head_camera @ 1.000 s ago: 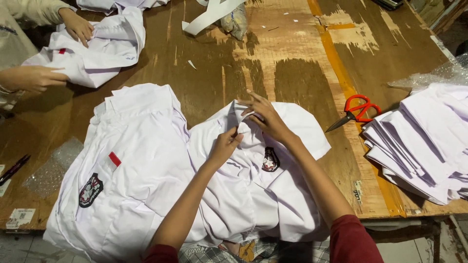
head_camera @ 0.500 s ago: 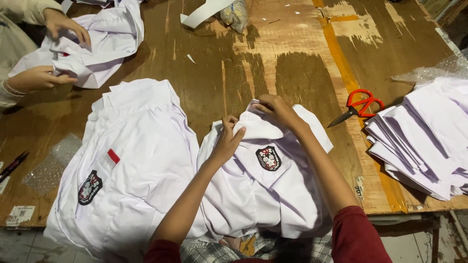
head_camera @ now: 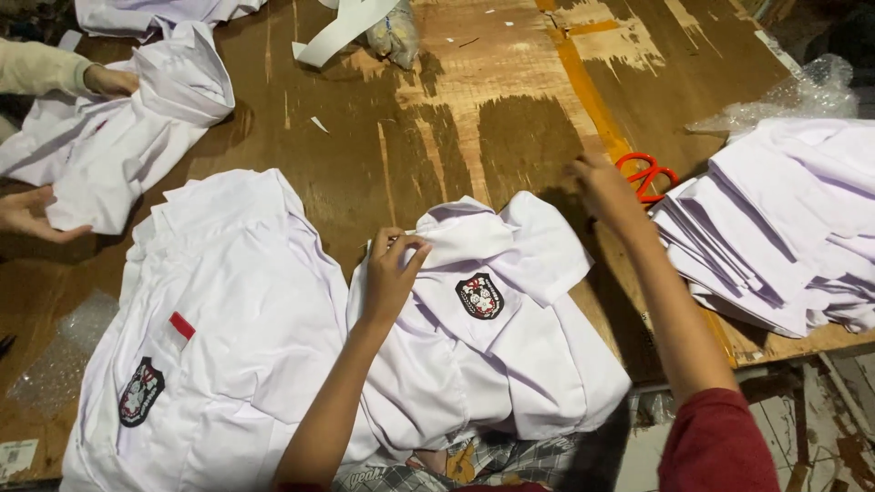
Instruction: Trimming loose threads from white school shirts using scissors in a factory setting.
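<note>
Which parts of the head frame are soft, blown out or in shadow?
Head view: right hand slightly motion-blurred near the orange scissors; left hand on the folded white shirt is sharper. White fabric runs bright, though folds stay readable. Dark shadow on the wooden table above the shirt; top corners are dim.
</note>
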